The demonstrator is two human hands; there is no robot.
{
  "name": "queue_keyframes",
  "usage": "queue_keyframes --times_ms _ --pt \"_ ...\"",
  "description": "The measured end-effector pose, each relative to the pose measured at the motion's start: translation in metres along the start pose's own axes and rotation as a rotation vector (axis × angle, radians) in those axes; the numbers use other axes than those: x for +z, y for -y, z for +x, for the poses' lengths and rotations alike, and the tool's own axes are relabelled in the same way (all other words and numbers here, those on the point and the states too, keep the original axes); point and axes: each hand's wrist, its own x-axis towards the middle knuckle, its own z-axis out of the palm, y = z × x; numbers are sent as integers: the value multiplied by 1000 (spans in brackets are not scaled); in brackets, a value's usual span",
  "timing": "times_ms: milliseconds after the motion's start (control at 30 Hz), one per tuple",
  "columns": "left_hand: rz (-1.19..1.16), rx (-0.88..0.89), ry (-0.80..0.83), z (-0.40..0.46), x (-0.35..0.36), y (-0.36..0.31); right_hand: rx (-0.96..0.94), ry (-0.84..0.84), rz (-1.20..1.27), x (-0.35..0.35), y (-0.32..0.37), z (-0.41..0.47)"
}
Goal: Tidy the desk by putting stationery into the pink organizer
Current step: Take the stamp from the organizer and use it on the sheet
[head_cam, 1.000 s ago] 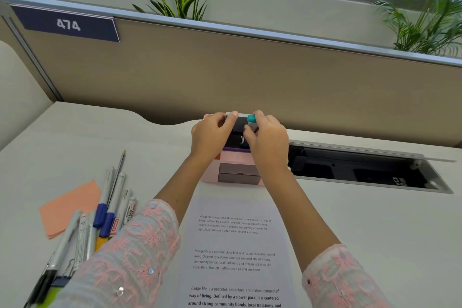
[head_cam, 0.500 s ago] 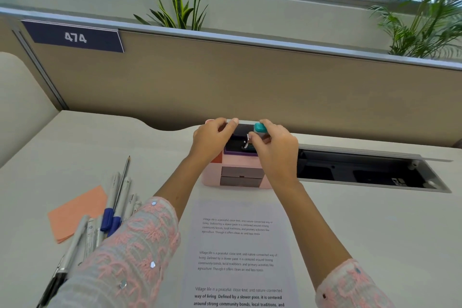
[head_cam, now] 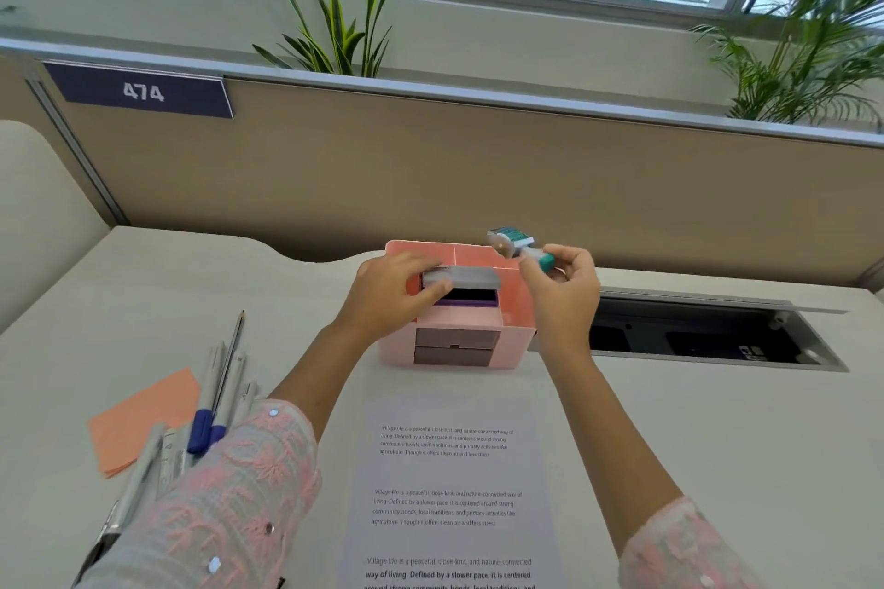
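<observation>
The pink organizer (head_cam: 516,340) stands on the desk just past a printed sheet, with two grey drawers in its front. My left hand (head_cam: 397,292) grips a flat grey box (head_cam: 471,277) at the organizer's top, above a dark purple compartment. My right hand (head_cam: 564,287) is lifted over the organizer's right side and pinches a small teal and white roller-like item (head_cam: 514,244) by its handle. Pens and a pencil (head_cam: 225,378) lie in a bunch at the left, partly hidden by my left sleeve.
An orange pad of notes (head_cam: 138,426) lies beside the pens at the left. The printed sheet (head_cam: 454,493) lies between my arms. An open cable slot (head_cam: 708,340) is sunk in the desk on the right. A tan partition (head_cam: 478,177) closes the back.
My right hand has lifted the teal and white item up and to the right, out of the organizer. My left hand now holds the grey box at the organizer's top.
</observation>
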Motion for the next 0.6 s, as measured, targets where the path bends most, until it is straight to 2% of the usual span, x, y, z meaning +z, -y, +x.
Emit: queue_keyframes --times_ms 367,600 --pt "97 -6 86 -3 5 1 -137 -37 -189 13 -32 -4" --pt "138 26 -30 -22 7 -6 -156 -75 -155 4 -22 -9"
